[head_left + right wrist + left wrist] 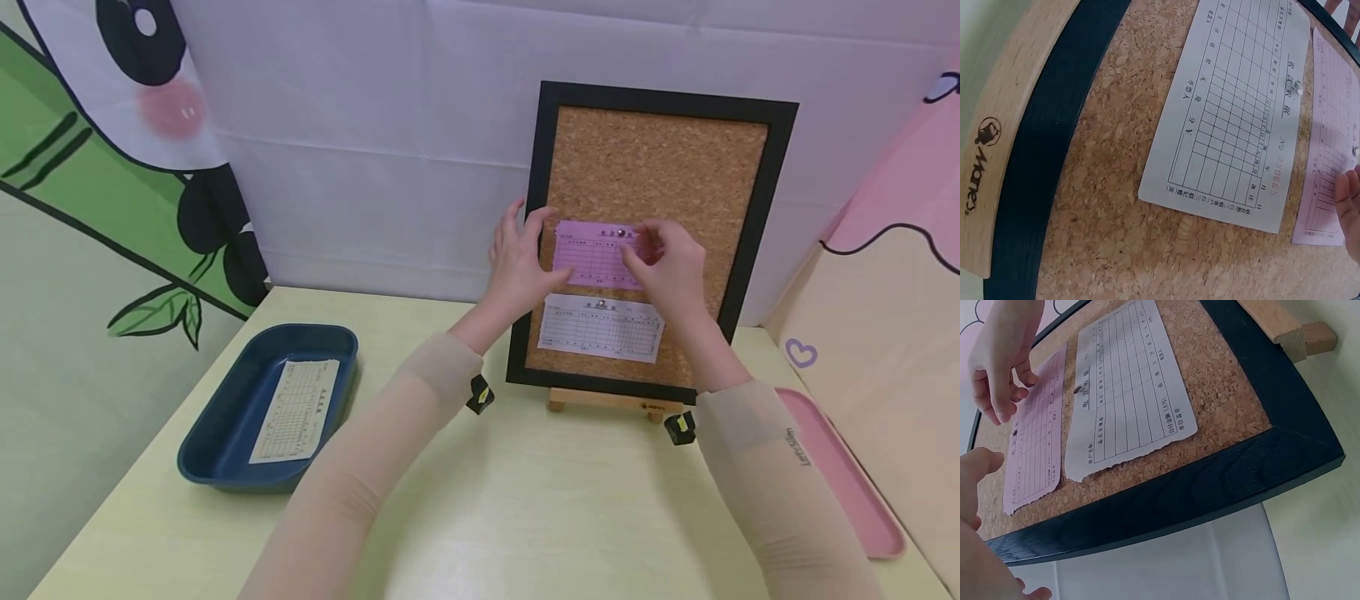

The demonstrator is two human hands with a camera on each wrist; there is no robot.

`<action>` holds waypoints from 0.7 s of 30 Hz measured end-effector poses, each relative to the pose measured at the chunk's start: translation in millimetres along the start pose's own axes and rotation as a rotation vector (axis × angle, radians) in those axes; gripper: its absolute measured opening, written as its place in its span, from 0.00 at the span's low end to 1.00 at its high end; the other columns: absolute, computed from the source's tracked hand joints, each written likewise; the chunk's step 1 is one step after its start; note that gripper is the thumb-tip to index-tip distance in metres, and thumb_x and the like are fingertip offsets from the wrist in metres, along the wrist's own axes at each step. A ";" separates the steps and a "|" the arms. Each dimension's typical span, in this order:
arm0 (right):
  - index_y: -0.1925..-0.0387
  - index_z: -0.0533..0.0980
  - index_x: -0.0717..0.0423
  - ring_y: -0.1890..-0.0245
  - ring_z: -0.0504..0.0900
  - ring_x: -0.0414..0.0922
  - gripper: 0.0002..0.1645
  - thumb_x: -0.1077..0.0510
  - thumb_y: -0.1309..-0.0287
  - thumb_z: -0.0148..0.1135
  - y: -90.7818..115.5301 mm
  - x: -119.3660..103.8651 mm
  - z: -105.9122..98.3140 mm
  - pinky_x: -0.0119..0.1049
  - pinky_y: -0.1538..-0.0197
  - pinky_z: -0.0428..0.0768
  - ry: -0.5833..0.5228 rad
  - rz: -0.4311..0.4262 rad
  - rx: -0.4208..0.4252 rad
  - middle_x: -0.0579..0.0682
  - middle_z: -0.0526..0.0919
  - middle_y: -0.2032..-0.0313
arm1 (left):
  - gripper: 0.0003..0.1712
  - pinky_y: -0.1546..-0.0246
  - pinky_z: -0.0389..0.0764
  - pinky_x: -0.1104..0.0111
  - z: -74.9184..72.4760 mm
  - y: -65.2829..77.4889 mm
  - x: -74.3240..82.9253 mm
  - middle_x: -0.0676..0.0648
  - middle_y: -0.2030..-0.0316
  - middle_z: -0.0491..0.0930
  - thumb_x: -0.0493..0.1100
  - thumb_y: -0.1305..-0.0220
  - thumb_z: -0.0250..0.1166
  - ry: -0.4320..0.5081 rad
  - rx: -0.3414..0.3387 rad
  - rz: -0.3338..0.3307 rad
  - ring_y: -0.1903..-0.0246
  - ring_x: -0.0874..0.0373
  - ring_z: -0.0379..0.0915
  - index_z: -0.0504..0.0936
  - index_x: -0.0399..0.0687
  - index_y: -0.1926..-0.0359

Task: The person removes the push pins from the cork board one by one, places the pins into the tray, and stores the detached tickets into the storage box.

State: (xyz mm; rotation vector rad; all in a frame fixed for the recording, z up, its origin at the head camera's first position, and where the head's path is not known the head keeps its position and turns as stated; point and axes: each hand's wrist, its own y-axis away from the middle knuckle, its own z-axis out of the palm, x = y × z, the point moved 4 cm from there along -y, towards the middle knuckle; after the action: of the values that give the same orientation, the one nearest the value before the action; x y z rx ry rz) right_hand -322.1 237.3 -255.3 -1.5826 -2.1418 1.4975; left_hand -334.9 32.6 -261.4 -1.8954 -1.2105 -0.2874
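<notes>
A black-framed corkboard (660, 167) leans upright on a small wooden easel (600, 402). On it hangs a pink printed slip (588, 265) with a pushpin (621, 233) near its top edge. Below is a white printed slip (600, 333), held by another pushpin (602, 304). My left hand (517, 262) spans the board's left frame, with its thumb over the pink slip's left edge and other fingers outside the frame. At the pink slip's right side is my right hand (675, 267), thumb and fingers bent loosely with a gap between them and nothing visibly held.
To the left on the table stands a dark blue tray (197, 433) with a white printed slip (296, 410) in it. A pink tray (847, 475) lies at the right, partly behind my right sleeve. Printed cloth (375, 150) hangs behind the board.
</notes>
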 end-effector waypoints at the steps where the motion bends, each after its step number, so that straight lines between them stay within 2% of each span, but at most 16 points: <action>1: 0.55 0.77 0.61 0.69 0.74 0.44 0.18 0.55 0.43 0.64 -1.7 0.4 1.4 0.23 0.65 0.68 0.003 -0.001 -0.006 0.55 0.78 0.65 | 0.41 0.35 0.51 0.49 0.7 -1.8 -0.1 0.43 0.28 0.42 0.51 0.49 0.72 -0.004 0.004 -0.006 0.30 0.48 0.43 0.61 0.61 0.36; 7: 0.58 0.77 0.61 0.70 0.71 0.44 0.14 0.56 0.43 0.64 -9.2 1.1 5.2 0.27 0.66 0.66 0.015 0.000 -0.012 0.55 0.77 0.67 | 0.40 0.36 0.53 0.51 5.3 -10.2 0.0 0.43 0.28 0.40 0.52 0.48 0.71 -0.027 0.005 -0.019 0.30 0.49 0.42 0.62 0.62 0.37; 12: 0.59 0.77 0.61 0.69 0.72 0.45 0.14 0.56 0.43 0.64 -11.5 1.8 8.2 0.31 0.65 0.68 0.047 0.009 -0.033 0.54 0.77 0.67 | 0.37 0.35 0.53 0.52 9.6 -14.8 -3.3 0.43 0.28 0.39 0.52 0.48 0.71 -0.009 0.016 -0.035 0.30 0.49 0.42 0.64 0.61 0.39; 21: 0.60 0.77 0.60 0.69 0.72 0.46 0.14 0.55 0.43 0.64 -13.4 0.6 9.6 0.33 0.65 0.67 0.077 0.006 -0.027 0.54 0.77 0.68 | 0.33 0.35 0.52 0.51 17.3 -19.0 -8.8 0.44 0.28 0.40 0.52 0.47 0.71 -0.008 0.011 -0.049 0.29 0.49 0.40 0.66 0.61 0.43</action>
State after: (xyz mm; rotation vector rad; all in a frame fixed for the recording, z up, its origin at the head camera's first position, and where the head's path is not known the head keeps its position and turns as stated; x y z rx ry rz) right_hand -337.0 231.8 -250.7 -1.6287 -2.1259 1.3911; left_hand -359.2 43.3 -267.1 -1.8604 -1.2631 -0.2991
